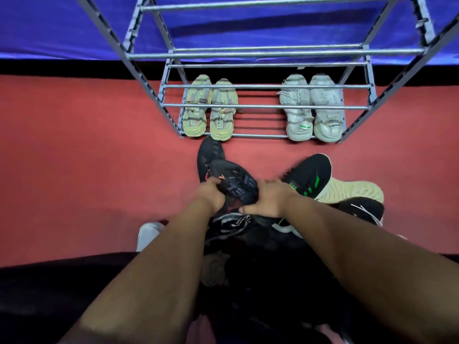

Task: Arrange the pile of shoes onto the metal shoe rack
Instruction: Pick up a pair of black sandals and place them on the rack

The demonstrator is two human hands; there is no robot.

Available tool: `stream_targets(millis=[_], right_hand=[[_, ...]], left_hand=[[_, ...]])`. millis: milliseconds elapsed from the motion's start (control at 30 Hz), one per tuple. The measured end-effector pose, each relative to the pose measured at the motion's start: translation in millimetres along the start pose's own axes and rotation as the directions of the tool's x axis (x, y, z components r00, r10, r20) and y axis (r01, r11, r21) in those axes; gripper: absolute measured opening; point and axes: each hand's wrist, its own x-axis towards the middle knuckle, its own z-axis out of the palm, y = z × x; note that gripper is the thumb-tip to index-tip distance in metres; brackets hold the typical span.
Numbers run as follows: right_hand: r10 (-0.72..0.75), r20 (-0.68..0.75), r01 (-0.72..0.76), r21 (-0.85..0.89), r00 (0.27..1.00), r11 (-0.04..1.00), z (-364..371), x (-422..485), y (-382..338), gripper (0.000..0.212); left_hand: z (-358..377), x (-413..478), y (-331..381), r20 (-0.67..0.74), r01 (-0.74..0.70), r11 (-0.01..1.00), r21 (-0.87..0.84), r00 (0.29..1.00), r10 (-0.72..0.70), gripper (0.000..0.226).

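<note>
Both hands gripped one black shoe with orange marks, lifted sole-up over the pile of shoes on the red floor: the left hand curled around its near-left edge, the right hand clamped over its heel end, thumb underneath. Beyond them stood the metal shoe rack, its lowest tier carrying a yellowish pair at left and a white pair at right. The yellowish heels bore lettering that looked like "CAPRO", the right white heel "DESIGN"; the sole's writing was too blurred to read.
</note>
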Motion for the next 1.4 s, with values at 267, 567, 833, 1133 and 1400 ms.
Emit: stream_targets(millis=[267,567,833,1133,1400], right_hand=[[0.065,-0.116,-0.067,-0.013,0.991,0.998,19,1,-19,0.085],[0.159,-0.254,-0.157,0.029,0.954,0.987,0,11,13,0.07],[0.242,-0.141,-0.249,-0.034,0.96,0.968,-2,19,6,0.082],[0.184,-0.238,-0.179,0.039,0.954,0.983,5,11,18,0.071],[0.15,-0.321,-0.112,0.132,0.935,0.985,9,-3,20,0.08]], left_hand=[[9,-2,-25,-0.156,0.052,0.996,-0.067,0.986,-0.062,0.055],[-4,10,-38,-0.128,-0.048,0.988,0.145,0.99,0.067,0.022],[0,-4,-64,0.129,-0.027,0.939,0.343,0.991,-0.019,0.069],[31,-17,-94,0.083,-0.129,0.721,0.68,0.992,0.099,0.098],[30,-21,-82,0.077,-0.056,0.734,0.677,0.997,0.005,0.107]])
